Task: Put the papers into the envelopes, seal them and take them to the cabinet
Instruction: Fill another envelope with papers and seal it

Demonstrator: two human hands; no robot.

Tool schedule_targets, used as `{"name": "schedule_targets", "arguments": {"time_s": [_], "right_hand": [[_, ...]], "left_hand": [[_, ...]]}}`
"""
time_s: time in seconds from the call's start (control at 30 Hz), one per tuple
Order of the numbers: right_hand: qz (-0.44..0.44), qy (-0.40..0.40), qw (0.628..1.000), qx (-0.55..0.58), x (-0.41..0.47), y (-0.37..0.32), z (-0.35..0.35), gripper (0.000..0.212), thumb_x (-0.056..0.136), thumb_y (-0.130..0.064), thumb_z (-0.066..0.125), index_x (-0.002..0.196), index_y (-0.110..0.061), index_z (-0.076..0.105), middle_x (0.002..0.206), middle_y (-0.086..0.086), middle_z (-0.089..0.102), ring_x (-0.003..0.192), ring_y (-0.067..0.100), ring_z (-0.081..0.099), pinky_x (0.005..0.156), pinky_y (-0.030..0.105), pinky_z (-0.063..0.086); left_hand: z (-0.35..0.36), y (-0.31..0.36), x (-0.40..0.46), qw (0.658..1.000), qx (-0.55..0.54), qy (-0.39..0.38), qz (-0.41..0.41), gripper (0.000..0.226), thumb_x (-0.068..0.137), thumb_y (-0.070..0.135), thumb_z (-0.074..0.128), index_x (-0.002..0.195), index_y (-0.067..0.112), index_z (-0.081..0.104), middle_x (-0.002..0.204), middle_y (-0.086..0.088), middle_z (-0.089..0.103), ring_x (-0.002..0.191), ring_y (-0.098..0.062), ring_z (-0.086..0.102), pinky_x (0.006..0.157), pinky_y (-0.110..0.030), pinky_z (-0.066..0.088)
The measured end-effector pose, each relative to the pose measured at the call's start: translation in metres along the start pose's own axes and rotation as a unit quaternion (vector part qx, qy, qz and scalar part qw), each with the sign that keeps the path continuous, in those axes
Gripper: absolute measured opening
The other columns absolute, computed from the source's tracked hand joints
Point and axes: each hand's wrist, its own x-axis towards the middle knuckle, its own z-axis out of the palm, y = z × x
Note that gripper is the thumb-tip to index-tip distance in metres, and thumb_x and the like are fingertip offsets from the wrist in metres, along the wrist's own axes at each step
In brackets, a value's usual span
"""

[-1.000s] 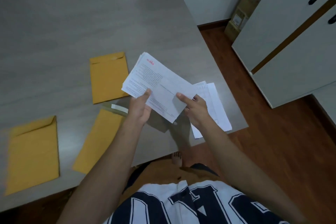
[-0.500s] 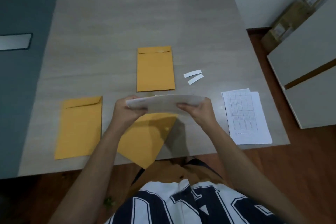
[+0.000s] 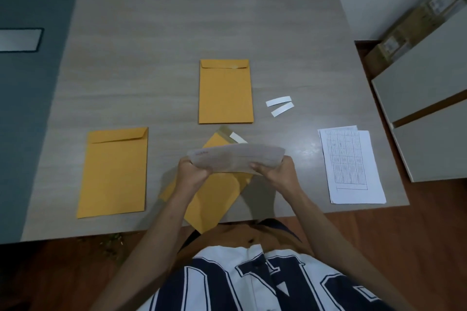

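Both hands up over the table [image 3: 177, 20]: left hand [image 3: 192, 171] and right hand [image 3: 276, 171] each grasp an end of the folded papers [image 3: 237, 158], hiding much of the tilted envelope [image 3: 214, 197] beneath; two peeled strips [image 3: 279, 105] and loose sheets [image 3: 353, 166] lie right, their print unreadable

Folded white papers [image 3: 237, 159], held up over the table, bent into a curve. Under them, a yellow envelope [image 3: 214, 199] lying crooked, flap open. Another yellow envelope [image 3: 225, 92] farther back, flap shut. A third one [image 3: 113, 171] off to the left. More white papers [image 3: 351, 166] flat on the right.
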Motion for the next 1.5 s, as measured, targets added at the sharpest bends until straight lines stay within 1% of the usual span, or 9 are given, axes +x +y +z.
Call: {"name": "schedule_targets", "arguments": {"time_s": [0.2, 0.3, 0.4, 0.53, 0.6, 0.73, 0.9, 1.07, 1.5], "right_hand": [[-0.025, 0.063, 0.997, -0.031, 0.023, -0.021, -0.042, 0.041, 0.069, -0.023, 0.088, 0.102, -0.006, 0.072, 0.091, 0.002, 0.072, 0.074, 0.001, 0.066, 0.053, 0.007, 0.049], [-0.06, 0.095, 0.988, -0.103, 0.039, -0.038, -0.071, 0.045, 0.07, -0.028, 0.087, 0.105, -0.004, 0.072, 0.095, 0.008, 0.073, 0.078, 0.017, 0.068, 0.059, 0.02, 0.054], [-0.11, 0.083, 0.975, -0.173, 0.052, -0.056, -0.088, 0.044, 0.073, -0.03, 0.085, 0.104, -0.001, 0.072, 0.095, 0.013, 0.073, 0.084, 0.027, 0.07, 0.071, 0.034, 0.058], [-0.155, 0.037, 0.96, -0.231, 0.063, -0.069, -0.091, 0.037, 0.075, -0.029, 0.083, 0.098, -0.001, 0.073, 0.082, 0.004, 0.068, 0.074, 0.022, 0.067, 0.058, 0.02, 0.049], [-0.166, 0.019, 0.952, -0.258, 0.067, -0.071, -0.088, 0.037, 0.076, -0.028, 0.082, 0.099, -0.001, 0.073, 0.084, 0.009, 0.07, 0.071, 0.021, 0.064, 0.06, 0.024, 0.05], [-0.189, -0.006, 0.941, -0.28, 0.073, -0.07, -0.085, 0.033, 0.076, -0.026, 0.08, 0.099, -0.003, 0.075, 0.093, 0.012, 0.074, 0.08, 0.025, 0.069, 0.065, 0.029, 0.054], [-0.171, -0.034, 0.939, -0.297, 0.083, -0.064, -0.092, 0.031, 0.075, -0.026, 0.081, 0.097, -0.005, 0.075, 0.08, 0.001, 0.068, 0.074, 0.019, 0.064, 0.053, 0.013, 0.039], [-0.115, -0.096, 0.939, -0.311, 0.095, -0.062, -0.098, 0.025, 0.071, -0.027, 0.082, 0.092, -0.015, 0.074, 0.08, -0.003, 0.066, 0.072, 0.015, 0.063, 0.054, 0.021, 0.045], [-0.022, -0.272, 0.942, -0.193, 0.107, -0.061, -0.071, 0.035, 0.071, -0.011, 0.083, 0.105, -0.015, 0.073, 0.102, -0.002, 0.075, 0.094, 0.017, 0.07, 0.09, 0.039, 0.056]], "left_hand": [[0.011, 0.009, 0.013, 0.99, 0.112, 0.041, 0.081, 0.043, 0.087, 0.013, 0.071, 0.128, 0.018, 0.057, 0.119, 0.004, 0.056, 0.108, -0.011, 0.054, 0.091, -0.027, 0.046], [0.028, 0.011, 0.009, 0.948, 0.291, 0.032, 0.123, 0.059, 0.081, 0.029, 0.076, 0.135, 0.021, 0.053, 0.128, 0.001, 0.046, 0.121, -0.017, 0.046, 0.09, -0.027, 0.044], [0.043, 0.014, 0.005, 0.906, 0.413, -0.007, 0.096, 0.084, 0.073, 0.048, 0.079, 0.145, 0.027, 0.041, 0.146, -0.007, 0.032, 0.138, -0.026, 0.029, 0.105, -0.04, 0.04], [0.053, 0.017, 0.004, 0.852, 0.517, -0.021, 0.082, 0.103, 0.066, 0.058, 0.082, 0.15, 0.036, 0.027, 0.152, -0.014, 0.022, 0.141, -0.032, 0.021, 0.11, -0.042, 0.03], [0.055, 0.018, 0.004, 0.832, 0.549, -0.018, 0.082, 0.105, 0.065, 0.06, 0.081, 0.15, 0.04, 0.023, 0.149, -0.015, 0.022, 0.138, -0.033, 0.024, 0.106, -0.044, 0.032], [0.057, 0.023, 0.007, 0.807, 0.584, -0.03, 0.083, 0.104, 0.066, 0.064, 0.078, 0.15, 0.04, 0.022, 0.146, -0.016, 0.024, 0.136, -0.034, 0.026, 0.106, -0.042, 0.034], [0.058, 0.025, 0.007, 0.807, 0.582, -0.027, 0.096, 0.099, 0.064, 0.06, 0.082, 0.145, 0.039, 0.028, 0.144, -0.015, 0.028, 0.133, -0.034, 0.031, 0.104, -0.042, 0.036], [0.054, 0.023, 0.01, 0.803, 0.583, -0.045, 0.117, 0.103, 0.061, 0.054, 0.087, 0.146, 0.037, 0.029, 0.151, -0.013, 0.023, 0.139, -0.036, 0.026, 0.109, -0.047, 0.032], [0.045, 0.02, 0.021, 0.812, 0.549, -0.094, 0.176, 0.108, 0.054, 0.039, 0.094, 0.144, 0.037, 0.034, 0.159, -0.009, 0.017, 0.147, -0.03, 0.017, 0.113, -0.043, 0.031]]}}
